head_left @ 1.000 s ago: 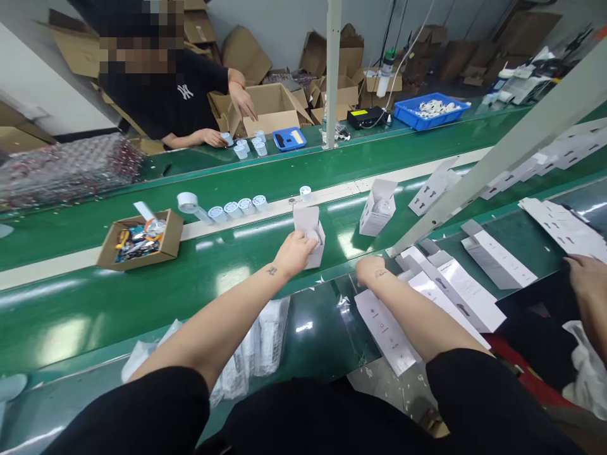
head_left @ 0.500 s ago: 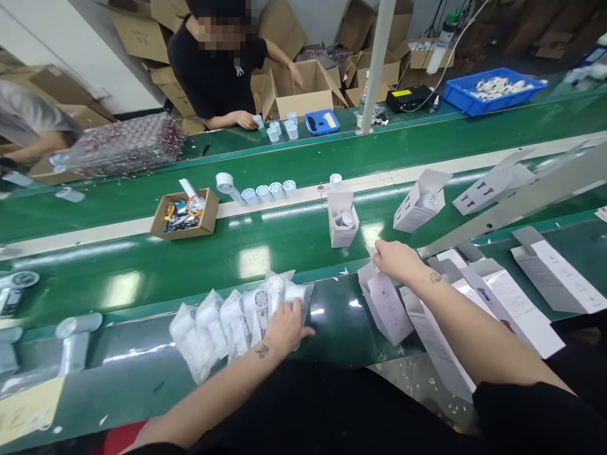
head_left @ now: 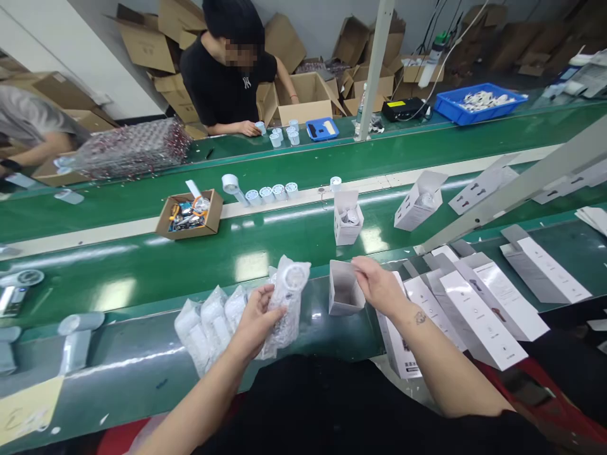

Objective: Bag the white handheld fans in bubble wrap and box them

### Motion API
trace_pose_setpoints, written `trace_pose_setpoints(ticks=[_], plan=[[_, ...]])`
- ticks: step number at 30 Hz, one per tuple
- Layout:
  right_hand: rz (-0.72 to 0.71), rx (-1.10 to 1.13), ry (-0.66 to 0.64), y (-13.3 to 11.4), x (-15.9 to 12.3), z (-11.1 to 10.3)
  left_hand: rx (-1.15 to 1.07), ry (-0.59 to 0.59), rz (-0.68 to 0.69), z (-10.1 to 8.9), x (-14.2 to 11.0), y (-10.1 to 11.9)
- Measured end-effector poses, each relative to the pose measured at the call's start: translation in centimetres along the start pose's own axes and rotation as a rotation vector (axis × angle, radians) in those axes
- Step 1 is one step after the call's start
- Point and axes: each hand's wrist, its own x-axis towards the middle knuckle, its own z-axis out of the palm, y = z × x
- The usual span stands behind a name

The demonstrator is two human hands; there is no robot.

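My left hand (head_left: 256, 319) grips a handheld fan in a clear bubble bag (head_left: 290, 297), its round head up and tilted. Left of it, more bagged fans (head_left: 215, 319) lie in a row along the near bench. My right hand (head_left: 377, 284) pinches the edge of a white carton (head_left: 342, 294), whose open top faces me; its inside looks bare. Under my right forearm, several white cartons with open flaps (head_left: 455, 297) lean together on the bench.
A filled open carton (head_left: 348, 221) stands on the green belt (head_left: 265, 249), with another carton (head_left: 420, 202) to its right. A small brown box (head_left: 190, 215) of parts sits left. A metal post (head_left: 502, 205) slants across the right. Across the belt, a co-worker (head_left: 232, 82) handles small cups.
My left hand has lifted a bagged fan from the row. My right hand has brought a carton left, away from the leaning cartons, and turned its opening toward me.
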Motion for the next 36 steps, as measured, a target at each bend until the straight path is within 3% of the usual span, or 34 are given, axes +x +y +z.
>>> trace_pose_setpoints(ticks=[2, 4, 8, 10, 12, 15, 19, 22, 24, 28, 31, 33, 36], plan=[[-0.044, -0.053, -0.036, -0.4, 0.5, -0.1, -0.064, -0.093, 0.057, -1.0, -0.6, 3.2], [-0.074, -0.08, -0.104, -1.0, 0.9, -0.4, 0.073, -0.205, 0.211, -1.2, -0.8, 5.9], [-0.098, 0.035, -0.234, -1.6, 1.5, -1.3, 0.8, -0.323, 0.595, 0.6, -0.3, 9.4], [-0.099, 0.16, -0.272, -1.8, 1.5, -1.5, 1.178, -0.401, 0.677, 2.0, 0.3, 10.7], [-0.125, 0.269, -0.321, -2.1, 1.1, -1.4, 1.415, -0.553, 0.706, 3.3, 1.1, 12.2], [-0.049, 0.323, -0.364, -2.4, 0.2, -0.4, 1.457, -0.773, 0.731, 4.4, 2.9, 14.9], [0.148, 0.295, -0.247, -2.8, -1.5, 2.5, 1.332, -0.947, 0.659, 5.7, 5.1, 17.3], [0.065, 0.347, -0.173, -3.0, -2.6, 4.6, 1.357, -1.037, 0.594, 7.2, 5.3, 16.7], [0.08, 0.401, -0.127, -2.7, -3.2, 5.2, 1.379, -0.969, 0.59, 7.8, 4.7, 15.7], [0.243, 0.498, -0.093, -1.5, -3.9, 5.0, 1.331, -0.683, 0.886, 6.9, 2.7, 13.5], [0.151, 0.548, -0.148, -1.3, -3.9, 4.5, 1.314, -0.71, 1.042, 6.3, 2.3, 11.7], [0.106, 0.556, -0.164, -1.6, -3.8, 4.4, 1.307, -0.795, 0.997, 6.7, 2.6, 10.4], [0.136, 0.608, -0.162, -1.5, -3.9, 4.0, 1.293, -0.742, 0.931, 7.8, 3.2, 8.6]])
